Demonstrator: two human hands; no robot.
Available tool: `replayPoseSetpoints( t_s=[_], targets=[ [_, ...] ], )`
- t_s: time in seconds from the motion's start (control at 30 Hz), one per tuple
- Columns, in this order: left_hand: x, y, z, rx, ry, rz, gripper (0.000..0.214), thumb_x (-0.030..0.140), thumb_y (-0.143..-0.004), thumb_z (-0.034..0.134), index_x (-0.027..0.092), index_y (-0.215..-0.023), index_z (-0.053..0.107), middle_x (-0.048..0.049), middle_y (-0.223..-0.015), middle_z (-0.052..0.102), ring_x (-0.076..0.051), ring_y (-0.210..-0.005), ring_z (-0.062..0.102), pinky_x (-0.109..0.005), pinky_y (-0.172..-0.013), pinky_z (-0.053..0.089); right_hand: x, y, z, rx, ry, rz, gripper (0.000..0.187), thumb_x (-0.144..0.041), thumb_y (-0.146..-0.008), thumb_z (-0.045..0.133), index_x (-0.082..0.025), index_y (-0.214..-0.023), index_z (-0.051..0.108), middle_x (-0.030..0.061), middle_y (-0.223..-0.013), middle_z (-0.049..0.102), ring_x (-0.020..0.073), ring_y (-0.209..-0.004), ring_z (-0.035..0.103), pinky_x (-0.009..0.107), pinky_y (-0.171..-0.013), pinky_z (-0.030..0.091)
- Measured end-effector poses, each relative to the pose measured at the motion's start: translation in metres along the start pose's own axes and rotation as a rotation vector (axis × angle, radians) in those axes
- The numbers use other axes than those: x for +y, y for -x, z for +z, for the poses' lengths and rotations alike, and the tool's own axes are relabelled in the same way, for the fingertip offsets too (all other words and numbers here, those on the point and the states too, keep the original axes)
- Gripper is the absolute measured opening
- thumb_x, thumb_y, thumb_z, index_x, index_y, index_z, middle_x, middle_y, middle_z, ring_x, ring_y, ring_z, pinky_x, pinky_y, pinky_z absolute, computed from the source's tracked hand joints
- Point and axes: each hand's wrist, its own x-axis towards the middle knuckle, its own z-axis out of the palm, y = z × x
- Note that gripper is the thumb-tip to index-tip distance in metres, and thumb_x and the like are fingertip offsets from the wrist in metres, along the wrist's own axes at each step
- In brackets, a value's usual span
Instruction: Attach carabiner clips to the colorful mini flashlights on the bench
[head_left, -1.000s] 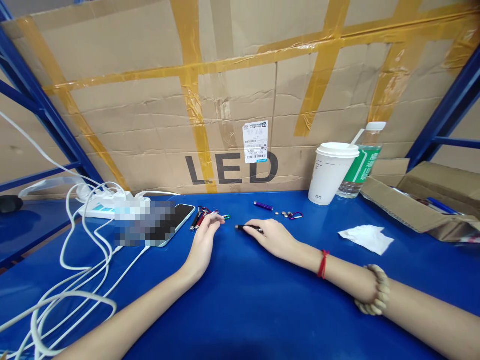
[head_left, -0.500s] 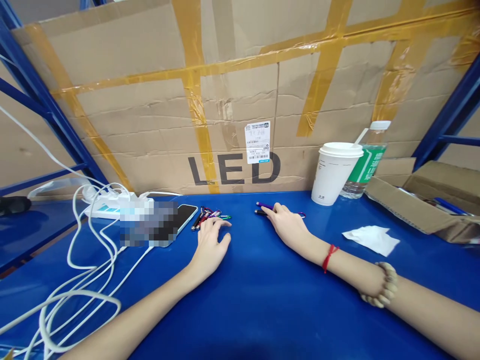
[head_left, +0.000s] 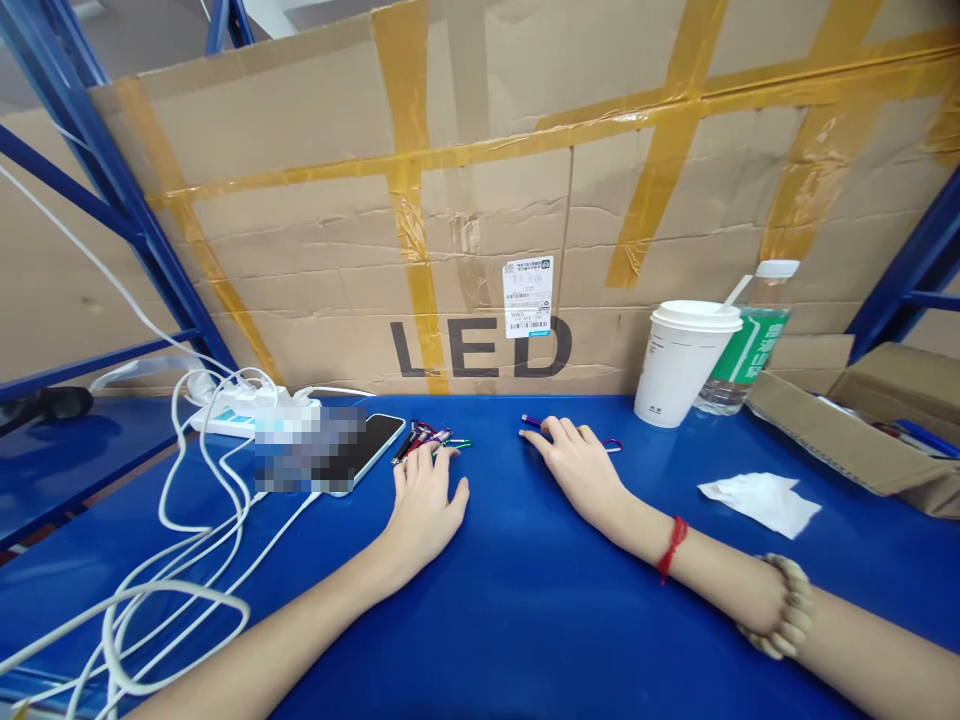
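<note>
My left hand (head_left: 427,505) is open, its fingertips over the near side of a small pile of coloured metal keychain-like pieces (head_left: 420,440), in red, black, purple and green. Whether it touches them I cannot tell. My right hand (head_left: 581,465) lies over a slim purple cylinder (head_left: 532,421), fingers stretched and slightly bent, thumb out to the left. A purple clip loop (head_left: 613,445) shows past the fingers on the right. The hand hides what lies between these two parts.
Left of the pile lie a phone (head_left: 367,450), a white power strip (head_left: 247,410) and looped white cables (head_left: 172,530). On the right stand a lidded paper cup (head_left: 679,365), a water bottle (head_left: 757,345), a crumpled tissue (head_left: 761,502) and an open carton (head_left: 825,430). A large cardboard sheet (head_left: 480,230) stands behind.
The view has shifted, so everything sits slightly lower and farther right. A black piece beside the purple cylinder is now hidden under my right hand. My left hand stays near the pile.
</note>
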Motion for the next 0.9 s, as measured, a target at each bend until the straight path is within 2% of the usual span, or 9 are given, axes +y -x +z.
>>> replayPoseSetpoints(
  t_s=[0.13, 0.23, 0.33, 0.47, 0.63, 0.77, 0.9],
  targets=[
    [0.002, -0.001, 0.000, -0.024, 0.107, 0.029, 0.028, 0.019, -0.080, 0.040, 0.023, -0.105, 0.051, -0.0080, -0.112, 0.051, -0.026, -0.109, 0.043, -0.048, -0.092, 0.032, -0.005, 0.002, -0.002, 0.034, -0.115, -0.109, 0.032, -0.008, -0.087, 0.037, -0.017, -0.104, 0.063, 0.0126, -0.104, 0.057, 0.0242, -0.094, 0.050, 0.035, -0.075, 0.037],
    [0.001, -0.002, 0.001, -0.014, 0.214, 0.050, 0.029, 0.013, -0.078, 0.041, 0.021, -0.103, 0.051, -0.0082, -0.108, 0.050, -0.024, -0.106, 0.046, -0.046, -0.091, 0.036, -0.012, 0.005, -0.004, 0.048, -0.265, -0.159, 0.029, -0.013, -0.089, 0.039, -0.018, -0.107, 0.061, 0.0100, -0.101, 0.058, 0.0213, -0.092, 0.052, 0.033, -0.076, 0.040],
    [0.001, -0.004, 0.002, -0.016, 0.351, 0.104, 0.029, 0.009, -0.076, 0.041, 0.020, -0.101, 0.050, -0.0074, -0.104, 0.050, -0.019, -0.094, 0.051, -0.038, -0.086, 0.042, -0.021, 0.008, -0.008, 0.070, -0.440, -0.202, 0.028, -0.021, -0.090, 0.040, -0.018, -0.112, 0.058, 0.0091, -0.100, 0.058, 0.0194, -0.091, 0.053, 0.033, -0.078, 0.042],
    [0.008, -0.003, -0.002, -0.070, 0.487, 0.186, 0.028, 0.010, -0.076, 0.045, 0.020, -0.102, 0.048, -0.0054, -0.099, 0.049, -0.014, -0.079, 0.054, -0.029, -0.071, 0.046, -0.028, 0.011, -0.015, 0.105, -0.571, -0.213, 0.040, -0.032, -0.086, 0.048, -0.016, -0.122, 0.049, 0.0118, -0.110, 0.055, 0.0217, -0.100, 0.051, 0.036, -0.084, 0.043],
    [0.019, 0.003, -0.009, -0.052, 0.547, 0.290, 0.015, 0.014, -0.080, 0.046, 0.020, -0.091, 0.053, -0.0056, -0.096, 0.052, -0.015, -0.084, 0.052, -0.027, -0.071, 0.045, -0.027, 0.010, -0.014, 0.058, -0.668, -0.251, 0.027, -0.034, -0.088, 0.045, -0.022, -0.108, 0.060, 0.0080, -0.109, 0.058, 0.0191, -0.102, 0.051, 0.034, -0.085, 0.041],
    [0.021, 0.002, -0.010, -0.011, 0.560, 0.185, 0.012, 0.021, -0.077, 0.054, 0.020, -0.089, 0.056, -0.0043, -0.091, 0.055, -0.014, -0.077, 0.051, -0.026, -0.067, 0.044, -0.026, 0.009, -0.013, 0.048, -0.738, -0.231, 0.023, -0.032, -0.088, 0.046, -0.020, -0.099, 0.063, 0.0057, -0.097, 0.065, 0.0167, -0.093, 0.056, 0.032, -0.083, 0.039],
    [0.020, 0.001, -0.010, -0.014, 0.609, 0.047, 0.011, 0.029, -0.074, 0.059, 0.018, -0.078, 0.057, -0.0008, -0.075, 0.057, -0.013, -0.067, 0.049, -0.025, -0.062, 0.041, -0.025, 0.009, -0.015, 0.038, -0.821, -0.161, 0.023, -0.033, -0.089, 0.043, -0.020, -0.094, 0.062, 0.0037, -0.087, 0.066, 0.0146, -0.082, 0.058, 0.030, -0.079, 0.040]
  ],
)
